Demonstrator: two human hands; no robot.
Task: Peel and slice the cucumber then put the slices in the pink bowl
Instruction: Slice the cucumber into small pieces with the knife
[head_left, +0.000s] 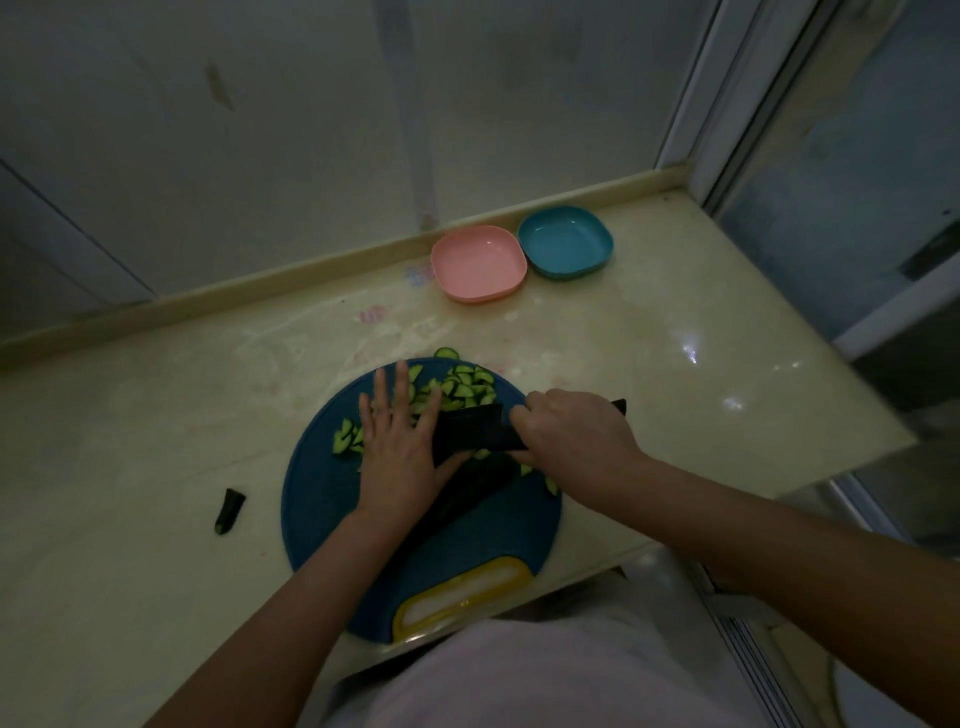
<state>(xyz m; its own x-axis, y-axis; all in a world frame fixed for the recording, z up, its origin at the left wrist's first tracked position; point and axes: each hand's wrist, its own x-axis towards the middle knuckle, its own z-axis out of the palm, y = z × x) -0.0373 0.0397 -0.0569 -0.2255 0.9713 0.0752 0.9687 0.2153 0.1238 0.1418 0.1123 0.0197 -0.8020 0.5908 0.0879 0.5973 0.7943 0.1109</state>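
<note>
On the board (322, 493), the left hand (397, 441) lies flat, fingers spread, against the slices (457, 387) heaped at its far edge, the right hand (571, 436) grips the knife (475, 431) beside them, and the pink bowl (478, 262) sits straight beyond both at the worktop's (675, 312) far edge.

Both bare forearms reach in over the near edge of the table (156, 467) and converge toward its middle. The left hand (397, 447) lies palm down, fingers straight and spread, pointing to the far edge, its thumb side against the knife (475, 428). The right hand (571, 434) shows its back, fingers curled round the knife's handle. Its forearm slants off toward the near right corner, and the left forearm toward the near edge.
</note>
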